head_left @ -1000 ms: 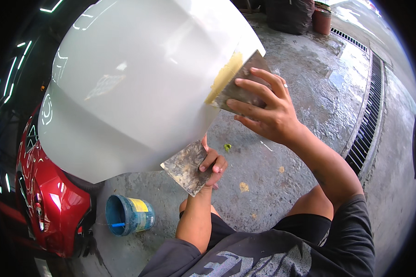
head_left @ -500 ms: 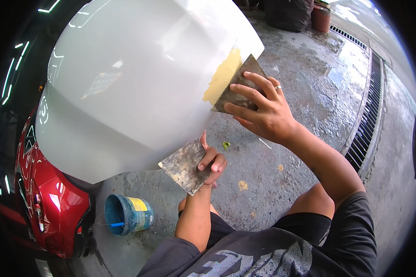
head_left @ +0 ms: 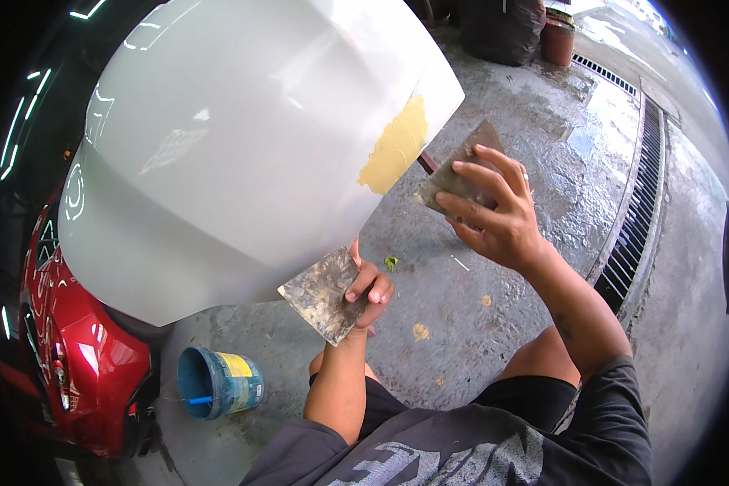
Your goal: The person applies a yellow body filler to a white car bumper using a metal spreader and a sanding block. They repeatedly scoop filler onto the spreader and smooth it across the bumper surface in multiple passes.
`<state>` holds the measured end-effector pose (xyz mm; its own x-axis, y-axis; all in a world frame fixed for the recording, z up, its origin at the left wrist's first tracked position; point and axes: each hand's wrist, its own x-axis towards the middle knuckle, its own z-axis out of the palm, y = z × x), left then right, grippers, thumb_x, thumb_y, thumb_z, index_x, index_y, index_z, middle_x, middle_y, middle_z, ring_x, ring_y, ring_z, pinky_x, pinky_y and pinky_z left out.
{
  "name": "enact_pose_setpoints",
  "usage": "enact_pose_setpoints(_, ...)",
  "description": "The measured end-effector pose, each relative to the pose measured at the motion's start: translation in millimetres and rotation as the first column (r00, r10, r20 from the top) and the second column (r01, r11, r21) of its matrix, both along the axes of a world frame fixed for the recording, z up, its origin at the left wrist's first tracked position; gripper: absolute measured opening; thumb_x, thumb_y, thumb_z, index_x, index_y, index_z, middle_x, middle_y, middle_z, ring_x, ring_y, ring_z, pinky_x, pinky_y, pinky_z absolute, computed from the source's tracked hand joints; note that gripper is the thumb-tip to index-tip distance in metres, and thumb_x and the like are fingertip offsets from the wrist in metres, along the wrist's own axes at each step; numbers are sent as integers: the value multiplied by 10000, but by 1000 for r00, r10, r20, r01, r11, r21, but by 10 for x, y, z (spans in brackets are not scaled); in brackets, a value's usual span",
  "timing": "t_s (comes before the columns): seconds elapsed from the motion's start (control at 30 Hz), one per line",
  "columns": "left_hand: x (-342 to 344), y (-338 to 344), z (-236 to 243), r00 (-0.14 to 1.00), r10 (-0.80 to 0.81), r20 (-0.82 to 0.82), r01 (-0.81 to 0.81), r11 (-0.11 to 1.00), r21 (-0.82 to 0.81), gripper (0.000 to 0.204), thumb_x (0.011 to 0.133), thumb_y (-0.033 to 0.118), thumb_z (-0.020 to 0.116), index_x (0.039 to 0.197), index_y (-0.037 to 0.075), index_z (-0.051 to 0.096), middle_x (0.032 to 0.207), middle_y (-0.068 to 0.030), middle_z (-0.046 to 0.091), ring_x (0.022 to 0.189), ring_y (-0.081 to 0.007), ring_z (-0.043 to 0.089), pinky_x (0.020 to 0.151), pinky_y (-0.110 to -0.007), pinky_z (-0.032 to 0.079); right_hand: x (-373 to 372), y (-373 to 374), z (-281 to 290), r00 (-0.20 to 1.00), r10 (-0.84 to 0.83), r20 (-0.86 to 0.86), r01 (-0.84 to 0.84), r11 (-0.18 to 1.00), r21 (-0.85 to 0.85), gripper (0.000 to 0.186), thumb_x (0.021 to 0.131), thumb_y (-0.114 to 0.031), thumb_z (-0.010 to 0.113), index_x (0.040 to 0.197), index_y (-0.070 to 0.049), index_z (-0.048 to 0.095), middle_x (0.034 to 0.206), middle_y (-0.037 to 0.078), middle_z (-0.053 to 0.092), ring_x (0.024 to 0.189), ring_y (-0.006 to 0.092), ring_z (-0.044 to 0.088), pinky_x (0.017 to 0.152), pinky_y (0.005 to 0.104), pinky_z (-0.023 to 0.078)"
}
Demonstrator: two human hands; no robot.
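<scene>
A white car body panel fills the upper middle, with a patch of pale yellow filler along its right edge. My left hand grips a square, smudged metal spreader just below the panel's lower edge, thumb upward beside that edge; whether it touches the panel I cannot tell. My right hand holds a second dark metal spreader, fingers across its face, just right of the filler and off the panel's surface.
A red car stands at lower left beside a blue bucket on the stained floor. A long drain grate runs along the right. A black bag and a rusty red drum stand at the top.
My right hand and its spreader have pulled away from the panel, right and down, uncovering a wider, ridged yellow patch. My left hand is almost unchanged.
</scene>
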<state>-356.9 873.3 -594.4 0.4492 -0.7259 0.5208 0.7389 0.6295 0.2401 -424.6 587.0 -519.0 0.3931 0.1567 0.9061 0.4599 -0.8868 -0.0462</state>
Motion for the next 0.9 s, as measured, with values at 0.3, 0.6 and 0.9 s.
enact_pose_setpoints(0.3, -5, -8, 24, 1000, -19, -22, 19, 1000, -2, 572, 1128, 310, 420, 1673, 189, 295, 683, -47, 594, 929, -379, 697, 892, -457, 507, 413, 74, 513, 999, 7, -37, -8, 1000, -4, 453, 770, -242, 889, 1200, -338, 782, 1425, -25, 612, 1439, 312, 462, 1111, 554, 473)
enact_pose_setpoints(0.6, 7, 78, -15, 1000, -16, -16, 16, 1000, 5, 552, 1117, 345, 462, 1637, 192, 361, 709, -44, 605, 931, -369, 694, 931, -459, 487, -156, 37, -237, 975, -39, -219, 43, 999, 14, 432, 754, -222, 891, 1170, -282, 795, 1409, 7, 637, 1408, 336, 503, 1100, 540, 463)
enact_pose_setpoints(0.9, -472, 367, -114, 978, 168, 125, -207, 674, 709, 619, 1083, 530, 546, 1477, 53, 523, 708, -21, 624, 639, -163, 679, 582, -302, 526, -1559, 482, -596, 442, 737, 511, -55, -546, 836, 557, 991, -260, 564, 1511, -65, 515, 1488, 228, 565, 1342, 443, 564, 1017, 708, 481)
